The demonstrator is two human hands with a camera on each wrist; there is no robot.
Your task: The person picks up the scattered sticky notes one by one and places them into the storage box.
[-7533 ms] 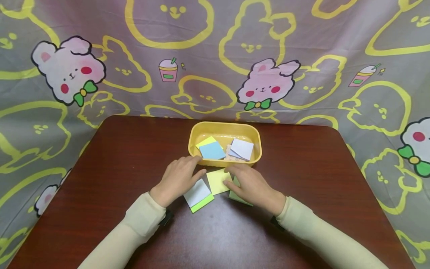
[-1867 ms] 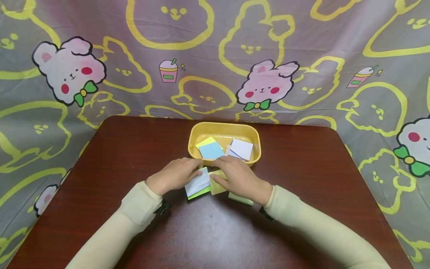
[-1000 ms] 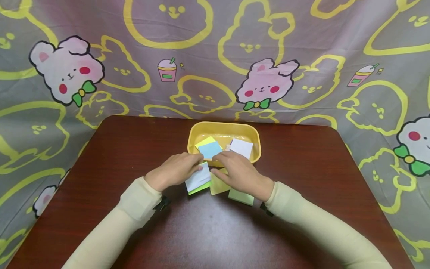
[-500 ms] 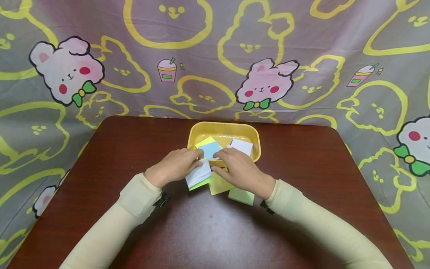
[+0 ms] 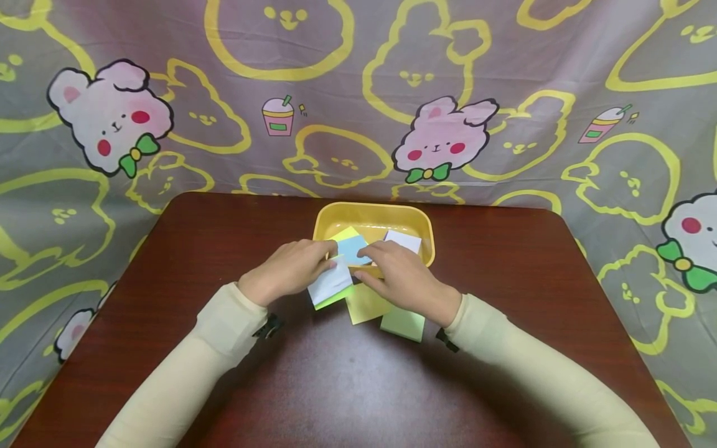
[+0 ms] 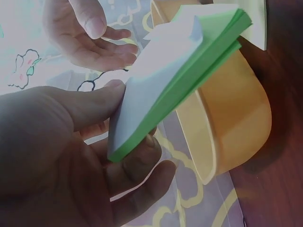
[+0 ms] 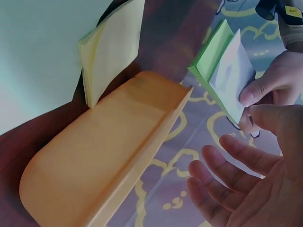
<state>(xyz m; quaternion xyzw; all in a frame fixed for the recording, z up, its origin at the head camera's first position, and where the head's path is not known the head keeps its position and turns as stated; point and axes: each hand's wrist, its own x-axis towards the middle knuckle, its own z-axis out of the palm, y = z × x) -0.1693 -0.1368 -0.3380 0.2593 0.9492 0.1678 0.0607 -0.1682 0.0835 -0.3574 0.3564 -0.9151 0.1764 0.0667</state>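
A green sticky-note pad [image 6: 175,94] with pale bluish-white sheets on its face is pinched between thumb and fingers of my left hand [image 5: 288,270]. In the head view, this pad hangs tilted at the near-left rim of the yellow plastic box [image 5: 398,214]. My right hand [image 5: 411,286] holds nothing; in the right wrist view its fingers [image 7: 222,170] are spread and loosely bent, near the held pad and the box. On the table before the box lie a yellow sticky-note pad [image 5: 366,305] and a pale green one [image 5: 404,325], both partly under my right hand in the head view.
Inside the box, a blue pad [image 5: 350,250] overlaps a bright yellow one at the left, and a white pad [image 5: 406,239] lies at the right, partly hidden. A patterned cloth [image 5: 336,62] hangs behind the brown table [image 5: 235,224].
My left hand has lifted the green pad off the table and brought it up and forward to the box rim. My right hand has shifted forward a little, uncovering more of the pale green pad.
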